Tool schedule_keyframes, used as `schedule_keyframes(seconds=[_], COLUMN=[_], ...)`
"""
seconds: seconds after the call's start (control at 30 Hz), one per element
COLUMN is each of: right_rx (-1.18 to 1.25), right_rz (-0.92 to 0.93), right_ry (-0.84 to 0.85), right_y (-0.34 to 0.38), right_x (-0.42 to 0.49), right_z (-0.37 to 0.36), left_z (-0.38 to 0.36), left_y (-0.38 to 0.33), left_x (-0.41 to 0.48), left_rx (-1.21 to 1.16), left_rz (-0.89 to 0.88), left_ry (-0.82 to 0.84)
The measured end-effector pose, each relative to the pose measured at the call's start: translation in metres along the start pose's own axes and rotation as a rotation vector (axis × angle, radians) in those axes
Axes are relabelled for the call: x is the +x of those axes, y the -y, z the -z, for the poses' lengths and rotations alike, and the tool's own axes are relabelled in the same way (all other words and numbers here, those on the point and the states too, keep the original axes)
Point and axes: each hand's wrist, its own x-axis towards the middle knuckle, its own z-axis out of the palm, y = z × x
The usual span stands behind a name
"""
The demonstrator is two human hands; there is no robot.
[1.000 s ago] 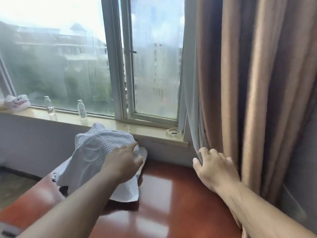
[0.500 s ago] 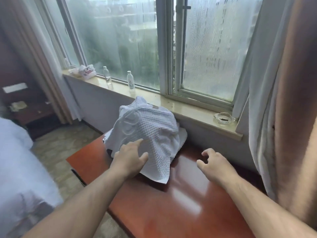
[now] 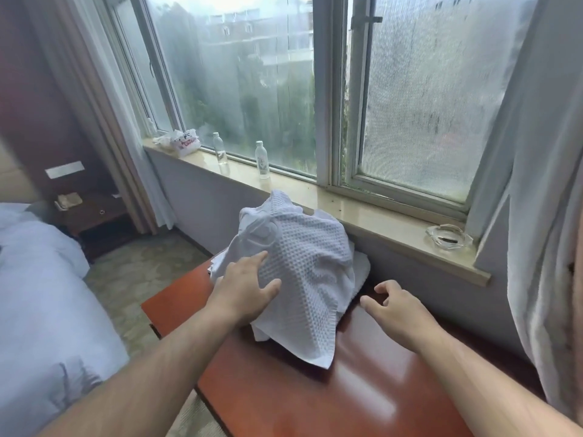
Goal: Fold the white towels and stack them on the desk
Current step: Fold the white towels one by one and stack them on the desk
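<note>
A heap of white waffle-weave towels (image 3: 303, 266) is piled on the far left part of the reddish-brown desk (image 3: 315, 395), against the wall under the window. The top towel drapes forward, one corner hanging onto the desk surface. My left hand (image 3: 244, 290) lies flat on the left front side of the heap, fingers spread, touching the cloth without gripping it. Over the bare desk just right of the heap hovers my right hand (image 3: 397, 310), fingers loosely curled and holding nothing.
A stone windowsill (image 3: 362, 212) runs behind the desk with two small bottles (image 3: 262, 159), a plastic bag (image 3: 183, 143) and a glass ashtray (image 3: 449, 236). Curtains (image 3: 545, 190) hang at the right. A white bed (image 3: 41, 294) and a nightstand (image 3: 88, 212) are left.
My view swung left and down. My right hand left the curtain and came to the desk beside the heap. My left hand slid lower on the towels.
</note>
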Motion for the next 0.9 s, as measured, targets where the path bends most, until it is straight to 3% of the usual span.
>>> schedule_keyframes(seconds=[0.23, 0.37, 0.53, 0.67, 0.8, 0.9], right_rx=[0.158, 0.347, 0.506, 0.622, 0.658, 0.718], right_rz=[-0.123, -0.267, -0.456, -0.613, -0.596, -0.616], right_ry=[0.061, 0.108, 0.09, 0.088, 0.05, -0.028], right_y=[0.011, 0.039, 0.089, 0.105, 0.113, 0.113], right_x=[0.069, 0.134, 0.207, 0.241, 0.26, 0.269], right_z=[-0.032, -0.07, -0.111, -0.13, -0.147, -0.154], left_z=[-0.025, -0.045, -0.062, -0.065, -0.073, -0.074], left_y=[0.039, 0.074, 0.119, 0.147, 0.163, 0.176], left_x=[0.086, 0.152, 0.231, 0.283, 0.314, 0.331], left_rx=[-0.092, -0.312, -0.443, -0.486, -0.741, -0.889], left_rz=[-0.028, -0.074, -0.038, 0.13, 0.15, 0.295], left_ry=[0.075, 0.142, -0.064, 0.104, 0.336, 0.348])
